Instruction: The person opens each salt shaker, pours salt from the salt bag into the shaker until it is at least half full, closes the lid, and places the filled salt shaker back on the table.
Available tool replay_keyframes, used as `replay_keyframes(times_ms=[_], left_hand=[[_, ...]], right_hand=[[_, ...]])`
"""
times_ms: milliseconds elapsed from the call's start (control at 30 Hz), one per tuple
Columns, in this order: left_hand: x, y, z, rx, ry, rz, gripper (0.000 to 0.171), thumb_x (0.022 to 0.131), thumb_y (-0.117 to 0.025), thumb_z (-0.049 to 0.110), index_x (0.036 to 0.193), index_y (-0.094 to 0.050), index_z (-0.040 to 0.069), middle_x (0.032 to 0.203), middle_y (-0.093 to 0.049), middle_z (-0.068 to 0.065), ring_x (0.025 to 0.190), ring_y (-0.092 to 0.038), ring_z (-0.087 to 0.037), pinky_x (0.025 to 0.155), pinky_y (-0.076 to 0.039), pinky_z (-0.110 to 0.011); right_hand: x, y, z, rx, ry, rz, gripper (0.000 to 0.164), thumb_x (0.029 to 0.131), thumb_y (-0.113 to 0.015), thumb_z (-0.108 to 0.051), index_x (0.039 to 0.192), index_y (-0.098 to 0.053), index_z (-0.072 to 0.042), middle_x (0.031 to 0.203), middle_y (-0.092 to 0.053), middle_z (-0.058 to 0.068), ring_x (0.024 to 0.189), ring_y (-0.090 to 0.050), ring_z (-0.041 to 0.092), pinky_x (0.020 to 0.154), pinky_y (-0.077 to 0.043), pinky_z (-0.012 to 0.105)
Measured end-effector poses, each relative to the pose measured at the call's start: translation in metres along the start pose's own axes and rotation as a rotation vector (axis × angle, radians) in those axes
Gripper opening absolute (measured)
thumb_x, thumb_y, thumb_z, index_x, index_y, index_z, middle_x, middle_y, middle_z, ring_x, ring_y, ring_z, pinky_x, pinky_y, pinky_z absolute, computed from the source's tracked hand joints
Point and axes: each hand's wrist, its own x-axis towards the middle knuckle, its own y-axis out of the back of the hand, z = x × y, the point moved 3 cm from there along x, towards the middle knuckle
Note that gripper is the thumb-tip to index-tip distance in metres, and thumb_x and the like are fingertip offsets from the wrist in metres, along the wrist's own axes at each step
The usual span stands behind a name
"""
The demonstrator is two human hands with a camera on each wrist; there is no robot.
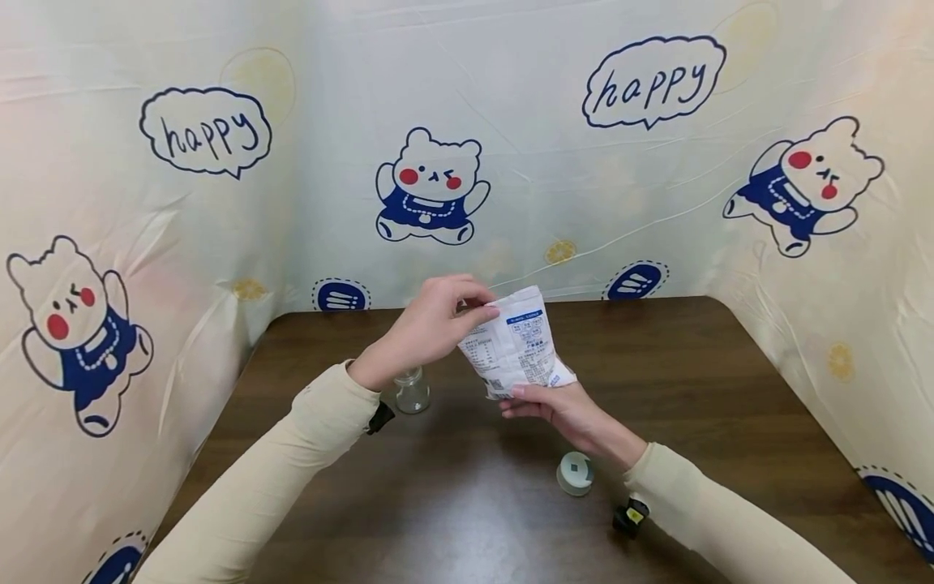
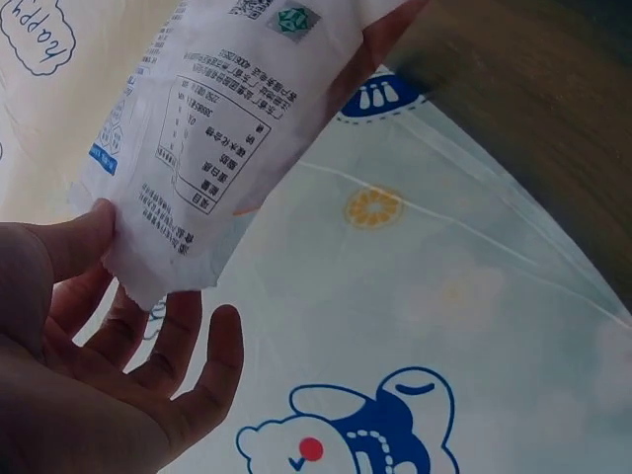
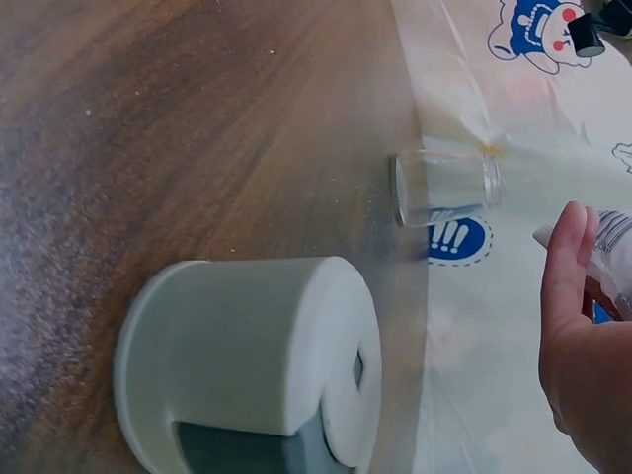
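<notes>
A white printed packet (image 1: 514,345) is held up over the table between both hands. My left hand (image 1: 441,320) pinches its upper left corner between thumb and fingers. From below, my right hand (image 1: 558,410) grips the lower edge, thumb in front. The left wrist view shows the packet's printed back (image 2: 212,128) close up, with the left hand (image 2: 128,346) at its end. In the right wrist view the right hand (image 3: 592,346) holds the packet (image 3: 614,257), mostly out of frame.
A clear glass jar (image 1: 412,392) without a lid stands on the dark wooden table (image 1: 467,503), near the left forearm. A round pale green lid-like piece (image 1: 575,474) with a darker section lies below the right wrist. A cartoon-printed curtain (image 1: 525,186) surrounds the table.
</notes>
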Motion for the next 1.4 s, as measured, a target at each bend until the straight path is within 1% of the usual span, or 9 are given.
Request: replay_keyframes(times_ms=[100,333,567,767,867,1000,1133,1233,1400], left_hand=[[-0.002,0.004,0.001,0.015,0.000,0.011,0.008,0.099,-0.075,0.009,0.106,-0.081,0.008,0.098,-0.071,0.002,0.086,-0.062,-0.017,0.076,-0.055,-0.033],[-0.005,0.014,0.001,0.041,-0.008,0.055,0.011,0.097,-0.077,0.007,0.107,-0.082,0.006,0.100,-0.073,0.000,0.087,-0.063,-0.017,0.078,-0.057,-0.033],[-0.010,0.021,-0.005,0.069,0.017,0.077,0.009,0.096,-0.078,0.007,0.104,-0.082,0.006,0.098,-0.073,-0.001,0.086,-0.063,-0.018,0.079,-0.056,-0.035],[-0.013,0.027,-0.014,0.072,0.039,0.112,0.008,0.097,-0.078,0.005,0.104,-0.082,0.004,0.099,-0.073,-0.002,0.085,-0.063,-0.019,0.076,-0.057,-0.035],[-0.014,0.029,-0.018,0.069,0.050,0.129,0.008,0.097,-0.077,0.005,0.103,-0.082,0.003,0.099,-0.072,-0.003,0.084,-0.063,-0.020,0.074,-0.057,-0.035],[-0.017,0.030,-0.024,0.071,0.063,0.142,0.007,0.097,-0.077,0.004,0.102,-0.081,0.003,0.098,-0.072,-0.004,0.083,-0.064,-0.021,0.073,-0.058,-0.036],[-0.021,0.032,-0.030,0.068,0.077,0.150,0.007,0.097,-0.077,0.004,0.102,-0.081,0.002,0.098,-0.072,-0.006,0.082,-0.065,-0.021,0.072,-0.058,-0.036],[-0.025,0.033,-0.034,0.063,0.084,0.154,0.007,0.097,-0.077,0.004,0.103,-0.081,0.002,0.099,-0.072,-0.006,0.081,-0.065,-0.022,0.072,-0.058,-0.037],[-0.031,0.036,-0.043,0.084,0.104,0.159,0.007,0.097,-0.077,0.004,0.103,-0.081,0.003,0.100,-0.073,-0.006,0.081,-0.064,-0.022,0.072,-0.058,-0.037]], right_hand=[[0.003,-0.001,-0.002,-0.007,-0.002,0.006,0.046,0.100,-0.067,0.000,0.141,-0.052,-0.012,0.126,-0.067,0.020,0.098,-0.074,0.033,0.093,-0.057,0.052],[0.013,-0.003,-0.009,-0.032,-0.012,-0.009,0.046,0.100,-0.067,0.000,0.143,-0.050,-0.011,0.130,-0.063,0.020,0.101,-0.071,0.034,0.095,-0.057,0.051],[0.023,-0.001,-0.014,-0.076,-0.057,-0.005,0.048,0.098,-0.067,0.003,0.142,-0.052,-0.009,0.122,-0.068,0.021,0.094,-0.072,0.032,0.091,-0.059,0.051],[0.031,0.001,-0.018,-0.162,-0.086,-0.018,0.039,0.097,-0.069,-0.004,0.133,-0.055,-0.007,0.112,-0.070,0.020,0.081,-0.072,0.028,0.080,-0.062,0.049],[0.037,0.000,-0.019,-0.183,-0.097,-0.017,0.040,0.097,-0.071,-0.005,0.133,-0.055,-0.009,0.109,-0.071,0.019,0.076,-0.072,0.027,0.077,-0.062,0.049],[0.045,0.003,-0.020,-0.198,-0.102,-0.008,0.045,0.095,-0.072,-0.003,0.136,-0.054,-0.009,0.109,-0.071,0.020,0.075,-0.072,0.028,0.074,-0.062,0.049],[0.050,0.005,-0.021,-0.229,-0.103,-0.016,0.048,0.095,-0.072,-0.002,0.138,-0.053,-0.008,0.111,-0.072,0.021,0.076,-0.073,0.029,0.067,-0.062,0.045],[0.053,0.005,-0.022,-0.249,-0.112,-0.024,0.050,0.095,-0.073,-0.002,0.140,-0.051,-0.008,0.114,-0.072,0.021,0.079,-0.074,0.030,0.063,-0.062,0.042],[0.058,0.003,-0.021,-0.269,-0.128,-0.030,0.053,0.096,-0.073,-0.003,0.143,-0.051,-0.009,0.115,-0.071,0.022,0.080,-0.075,0.030,0.062,-0.061,0.039]])
